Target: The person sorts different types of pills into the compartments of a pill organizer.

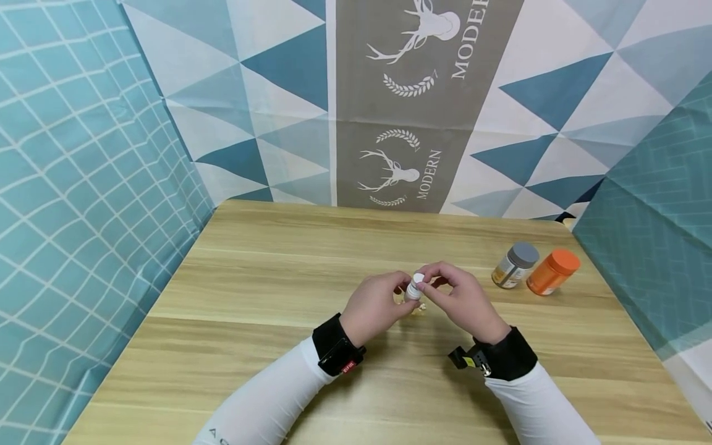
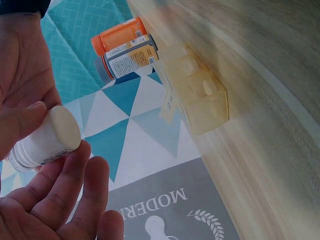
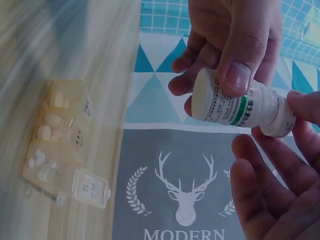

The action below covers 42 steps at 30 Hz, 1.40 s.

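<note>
Both hands meet at a small white pill bottle (image 3: 235,105) with a green stripe, tilted above the tabletop. My left hand (image 1: 374,304) grips the bottle's body between thumb and fingers. At the other end, my right hand (image 1: 464,303) pinches the white cap (image 3: 280,117), which sits on the bottle's neck. Just below the hands stands a translucent yellow pill organizer (image 2: 197,95), mostly hidden by them in the head view. Pale tablets (image 3: 45,132) lie in its compartments, and a labelled lid (image 3: 91,188) hangs open at one end.
On the right of the wooden table (image 1: 267,272) stand a grey-capped jar (image 1: 514,266) and an orange jar (image 1: 552,272), close together. A patterned cloth (image 1: 289,99) hangs behind the table's back edge, with blue sheeting at the left side.
</note>
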{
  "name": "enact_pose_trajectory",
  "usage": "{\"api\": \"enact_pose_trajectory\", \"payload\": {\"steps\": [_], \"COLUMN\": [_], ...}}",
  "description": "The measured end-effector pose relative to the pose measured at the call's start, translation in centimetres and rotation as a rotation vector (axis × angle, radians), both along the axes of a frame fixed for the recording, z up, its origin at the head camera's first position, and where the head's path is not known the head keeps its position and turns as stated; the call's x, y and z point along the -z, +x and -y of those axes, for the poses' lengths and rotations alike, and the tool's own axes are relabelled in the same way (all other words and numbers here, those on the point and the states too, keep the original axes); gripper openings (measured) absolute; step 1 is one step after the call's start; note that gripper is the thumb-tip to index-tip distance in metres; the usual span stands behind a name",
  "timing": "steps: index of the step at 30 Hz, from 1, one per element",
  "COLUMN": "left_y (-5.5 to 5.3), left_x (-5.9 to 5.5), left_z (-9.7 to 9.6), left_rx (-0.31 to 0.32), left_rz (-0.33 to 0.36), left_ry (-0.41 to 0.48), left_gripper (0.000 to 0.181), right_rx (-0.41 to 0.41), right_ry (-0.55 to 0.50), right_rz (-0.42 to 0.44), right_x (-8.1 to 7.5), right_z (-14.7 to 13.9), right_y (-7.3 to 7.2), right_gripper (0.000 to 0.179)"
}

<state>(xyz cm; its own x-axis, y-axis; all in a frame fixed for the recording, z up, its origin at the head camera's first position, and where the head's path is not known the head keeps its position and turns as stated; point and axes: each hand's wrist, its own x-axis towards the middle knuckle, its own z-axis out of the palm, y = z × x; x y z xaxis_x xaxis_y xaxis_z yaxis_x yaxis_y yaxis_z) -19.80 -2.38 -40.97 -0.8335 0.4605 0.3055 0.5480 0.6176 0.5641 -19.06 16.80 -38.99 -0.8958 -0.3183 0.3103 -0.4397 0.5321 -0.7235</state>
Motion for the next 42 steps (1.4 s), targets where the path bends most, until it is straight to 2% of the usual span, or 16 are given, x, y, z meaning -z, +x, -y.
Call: {"api": "enact_pose_trajectory", "payload": {"steps": [10, 15, 21, 25, 28, 34, 37, 42], "left_y": [-0.1, 0.0, 0.2, 0.4, 0.4, 0.3, 0.3, 0.4], "left_x": [-0.1, 0.0, 0.2, 0.1, 0.0, 0.0, 0.0, 0.0], "left_z": [0.2, 0.0, -0.2, -0.2, -0.2, -0.2, -0.1, -0.2], "left_rx": [-0.002, 0.003, 0.004, 0.006, 0.008, 0.017, 0.017, 0.016], "left_rz": [0.0, -0.017, -0.068, -0.087, -0.094, -0.086, -0.086, -0.077], "left_ry": [0.01, -0.003, -0.046, -0.065, -0.052, -0.035, -0.035, -0.034], "left_gripper": [0.025, 0.021, 0.019, 0.02, 0.02, 0.018, 0.019, 0.019], "right_rx": [-0.079, -0.066, -0.006, 0.014, -0.003, -0.158, -0.197, -0.153], "right_ry": [0.09, 0.131, 0.191, 0.199, 0.171, 0.184, 0.213, 0.244], "right_rz": [-0.017, -0.061, -0.134, -0.08, -0.029, -0.039, -0.051, -0.004], "right_x": [-0.2, 0.0, 0.4, 0.4, -0.1, -0.8, -0.9, -0.7], "right_z": [-0.2, 0.0, 0.7, 0.7, 0.4, -0.9, -1.2, -1.2], "right_y": [-0.2, 0.0, 0.1, 0.1, 0.2, 0.2, 0.1, 0.0], "right_gripper": [0.008, 0.013, 0.019, 0.022, 0.027, 0.023, 0.028, 0.019]}}
